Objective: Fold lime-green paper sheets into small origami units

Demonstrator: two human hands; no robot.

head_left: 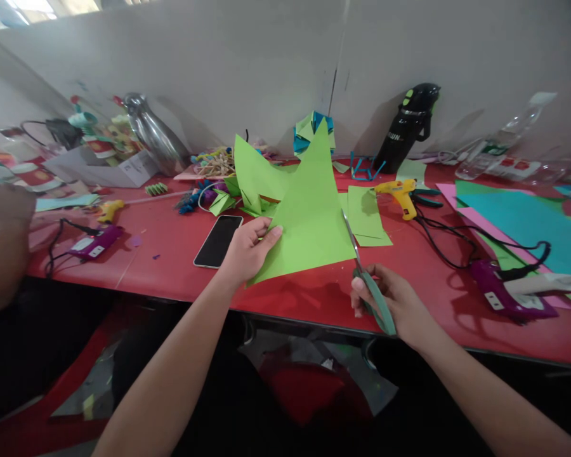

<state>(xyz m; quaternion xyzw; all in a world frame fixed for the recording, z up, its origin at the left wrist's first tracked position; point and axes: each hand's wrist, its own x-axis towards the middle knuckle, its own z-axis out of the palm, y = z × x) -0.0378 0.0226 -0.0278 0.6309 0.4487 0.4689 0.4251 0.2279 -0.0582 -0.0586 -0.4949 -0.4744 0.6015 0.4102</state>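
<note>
Between my thumb and fingers, my left hand (250,251) pinches the left edge of a bright green sheet of paper (309,216). The sheet is raised over the table, with one tall pointed part and another part curling to the left. My right hand (385,295) grips a pair of scissors (378,298) by the green handles. The blades point up along the sheet's right edge and look nearly closed; whether they touch the paper I cannot tell. Behind the blades lie smaller green paper pieces (368,219). A phone (217,241) rests just left of my left hand.
On the red table (166,266), a yellow glue gun (400,193) trails its cord to a purple power strip (509,298). Coloured sheets (528,222) lie right. A black flask (406,127), a plastic bottle (507,136) and a steel jug (155,133) stand behind. Another person's arm (2,247) is left.
</note>
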